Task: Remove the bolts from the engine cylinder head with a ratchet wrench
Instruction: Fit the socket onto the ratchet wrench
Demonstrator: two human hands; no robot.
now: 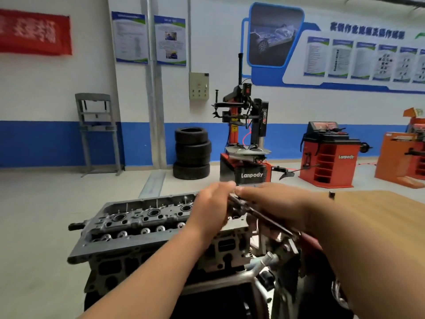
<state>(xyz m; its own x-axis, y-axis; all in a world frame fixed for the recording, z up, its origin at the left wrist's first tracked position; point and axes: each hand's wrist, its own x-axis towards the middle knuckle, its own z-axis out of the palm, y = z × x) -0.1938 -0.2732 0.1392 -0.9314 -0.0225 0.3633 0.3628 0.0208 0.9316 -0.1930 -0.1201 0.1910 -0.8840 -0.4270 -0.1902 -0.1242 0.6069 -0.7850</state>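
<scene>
A grey engine cylinder head [142,224] sits on a stand in front of me, its top showing round bores and valve springs. My left hand [212,208] and my right hand [271,203] meet over the head's right end. Both grip a dark ratchet wrench [259,215], whose handle runs down to the right under my right hand. The wrench's socket end is hidden behind my left hand. The frame is blurred around the hands, and I cannot make out any bolt.
A wooden table [377,217] lies to the right. Behind stand a tyre changer [248,143], a stack of tyres [192,153], a red wheel balancer [328,155] and a grey press frame [96,132] against the wall. Grey floor spreads to the left.
</scene>
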